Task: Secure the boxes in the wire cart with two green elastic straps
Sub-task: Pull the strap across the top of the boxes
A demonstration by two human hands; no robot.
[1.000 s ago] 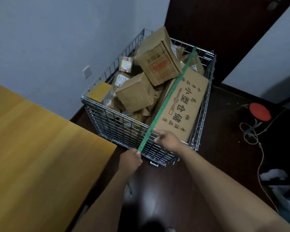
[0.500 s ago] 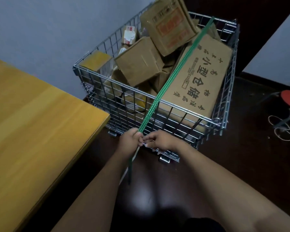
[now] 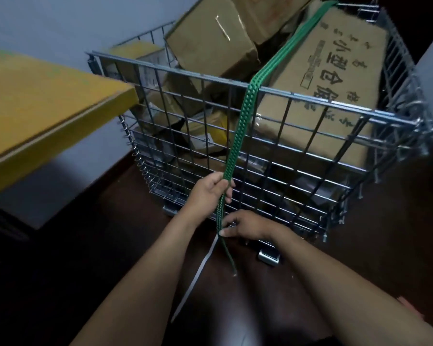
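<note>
- Green strap (image 3: 238, 136): we log one, ridged. It runs over the top of the load, bends over the front rim of the wire cart (image 3: 185, 74) and drops down the cart's front mesh to both hands.
- Boxes (image 3: 210, 43): we count several brown cardboard cartons heaped and tilted inside the cart. The strap crosses the left edge of the large printed box (image 3: 335, 78), which leans against the front wall.
- Left hand (image 3: 210, 189): its fingers are curled round the strap, partway down the front mesh.
- Right hand (image 3: 245, 226): it is lower, near the cart's base, pinching the same strap between thumb and fingers.
- Loose end: below the right hand we note a short green tail and a pale strip (image 3: 198, 273), both trailing toward the dark floor (image 3: 110, 245).
- Yellow table (image 3: 43, 96): its corner is just beside the cart's left front corner; we cannot tell whether they touch.
- Wall (image 3: 60, 21): pale, behind the table and cart.
</note>
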